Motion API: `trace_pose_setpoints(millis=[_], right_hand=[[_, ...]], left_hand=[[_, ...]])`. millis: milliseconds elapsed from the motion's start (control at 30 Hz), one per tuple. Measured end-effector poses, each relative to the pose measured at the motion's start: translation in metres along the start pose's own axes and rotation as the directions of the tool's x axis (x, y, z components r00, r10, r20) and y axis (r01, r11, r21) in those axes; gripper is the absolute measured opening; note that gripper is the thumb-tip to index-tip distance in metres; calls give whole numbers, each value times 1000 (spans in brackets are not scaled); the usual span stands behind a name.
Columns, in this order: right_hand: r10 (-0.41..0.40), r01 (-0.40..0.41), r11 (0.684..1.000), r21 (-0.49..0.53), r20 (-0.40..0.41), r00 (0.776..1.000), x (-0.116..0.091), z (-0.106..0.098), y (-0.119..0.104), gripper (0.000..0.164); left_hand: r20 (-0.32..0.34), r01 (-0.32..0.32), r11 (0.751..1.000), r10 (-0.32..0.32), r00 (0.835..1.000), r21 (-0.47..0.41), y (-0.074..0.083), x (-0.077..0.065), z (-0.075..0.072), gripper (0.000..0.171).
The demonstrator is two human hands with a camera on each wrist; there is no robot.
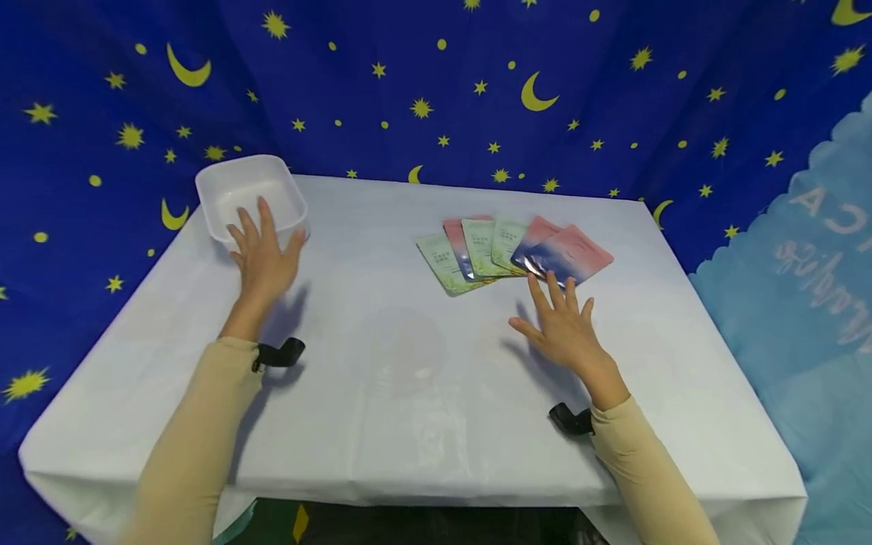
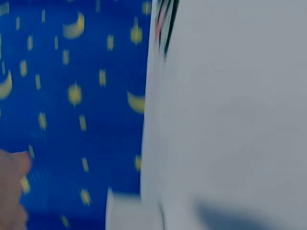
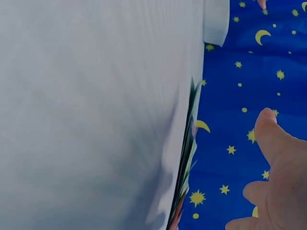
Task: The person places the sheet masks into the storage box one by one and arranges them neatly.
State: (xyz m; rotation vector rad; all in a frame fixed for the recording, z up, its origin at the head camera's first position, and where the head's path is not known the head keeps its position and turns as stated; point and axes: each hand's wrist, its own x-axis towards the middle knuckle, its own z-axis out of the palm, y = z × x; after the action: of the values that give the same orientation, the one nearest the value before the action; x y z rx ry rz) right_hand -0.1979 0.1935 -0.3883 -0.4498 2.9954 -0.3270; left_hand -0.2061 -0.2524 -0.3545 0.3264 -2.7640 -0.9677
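Note:
My left hand point(image 1: 264, 261) is held with spread fingers over the near side of a white plastic tub point(image 1: 219, 198); whether it touches the rim I cannot tell. Flat sheet mask packets lie fanned out and overlapping at the back right of the table. Some are pale green point(image 1: 443, 261), others pink fading to blue point(image 1: 579, 253). Just in front of them is my right hand point(image 1: 564, 333), fingers apart and holding nothing, its shadow on the cloth. In the right wrist view the packets point(image 3: 184, 158) show edge-on beside that hand point(image 3: 285, 182).
A white cloth point(image 1: 402, 424) covers the table. Behind it hangs a dark blue curtain point(image 1: 381, 91) with yellow moons and stars, and a light blue panel with lettering point(image 1: 811, 303) is at the right. Each wrist wears a black camera mount point(image 1: 279, 353).

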Motion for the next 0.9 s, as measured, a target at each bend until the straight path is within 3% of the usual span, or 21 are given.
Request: trace_pose_setpoints(millis=[100,233,367,467,633,733,900], right_hand=[[6,-6,1000,10,-9,1000,-6,0,6,86],[13,-12,1000,11,-26,1000,-12,3,13,85],[10,-9,1000,5,-33,999,-16,6,17,84],[5,-5,1000,7,-33,999,-17,7,18,84],[7,-6,1000,11,-41,999,-15,4,20,83],[6,-5,1000,17,-46,999,-13,2,21,83],[0,2,1000,28,-67,998,-9,-3,23,82]], left_hand=[[-88,89,995,-93,992,-46,-22,32,-19,80],[-91,206,974,-214,973,-90,-59,61,-34,78],[-14,316,932,-323,946,-176,-93,68,-40,77],[48,360,907,-359,932,-218,-110,68,-40,76],[117,357,891,-338,934,-281,-117,71,-34,74],[125,351,885,-328,936,-307,-114,75,-32,72],[116,322,895,-301,947,-307,-108,78,-33,71]])
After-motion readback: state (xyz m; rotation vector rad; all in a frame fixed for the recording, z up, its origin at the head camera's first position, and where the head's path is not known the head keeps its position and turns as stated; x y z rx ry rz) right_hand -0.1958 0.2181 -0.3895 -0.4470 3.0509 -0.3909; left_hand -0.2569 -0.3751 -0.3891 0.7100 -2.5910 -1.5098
